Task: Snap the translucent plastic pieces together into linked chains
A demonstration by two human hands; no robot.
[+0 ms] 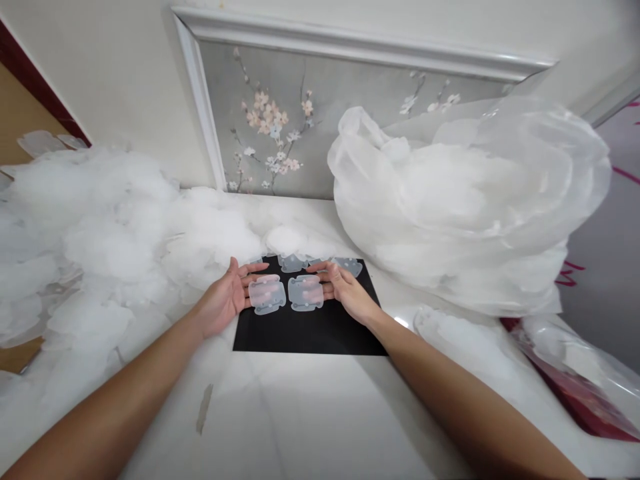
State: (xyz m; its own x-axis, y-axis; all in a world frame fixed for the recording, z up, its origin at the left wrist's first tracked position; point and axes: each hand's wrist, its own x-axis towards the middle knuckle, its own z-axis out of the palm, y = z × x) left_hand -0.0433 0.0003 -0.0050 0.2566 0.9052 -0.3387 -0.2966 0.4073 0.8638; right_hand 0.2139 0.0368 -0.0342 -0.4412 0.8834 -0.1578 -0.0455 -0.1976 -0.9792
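1. Here, the white table [310, 420] carries everything in front of you, and its near edge is bare apart from your forearms.
2. A big, puffed-up plastic bag [465, 207] full of pale material takes up the table's far right corner and leans over the right edge.
3. A loose heap of translucent pieces [100, 233] spreads along the left edge and across the far side.
4. A framed blossom picture [300, 133] stands against the wall behind the far edge.
5. A red item [575, 393] under clear film lies at the right edge, near you.
6. The black mat [310, 333] lies flat at the table's middle, between heap and bag.
7. Your left hand [227, 297] rests at the mat's left edge, and your right hand [345, 290] at its right side. Both are open with fingers stretched flat, pointing inward.
8. The two clear pieces lie side by side on the mat's far half. The left-side piece [267, 293] covers your left fingertips and the right-side piece [305, 292] covers your right ones, which show through.
9. Several spare pieces [293, 262] sit along the mat's far edge.
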